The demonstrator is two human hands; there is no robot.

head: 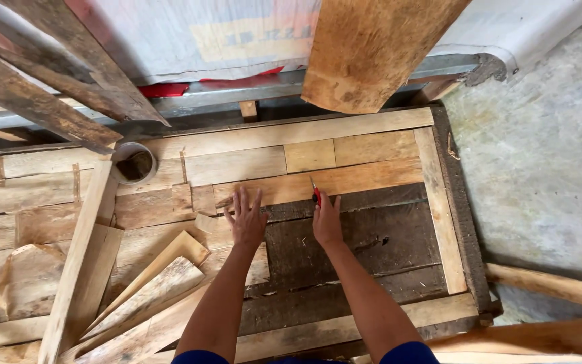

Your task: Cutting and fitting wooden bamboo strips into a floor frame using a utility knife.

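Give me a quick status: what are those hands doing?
Left hand flat, open on light plank. Right hand shut on red-handled tool, tip at plank. Loose offcuts lie left, apart.

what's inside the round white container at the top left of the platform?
The white container holds something dark brown, seen through its open top. What that is, and anything beneath it, cannot be told. It stands on the wooden platform, apart from both hands.

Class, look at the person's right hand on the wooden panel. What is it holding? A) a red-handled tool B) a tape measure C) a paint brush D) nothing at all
A: the right hand grips a small red-handled tool with its tip set on a pale plank, while the left hand lies flat with fingers spread on the boards beside it.
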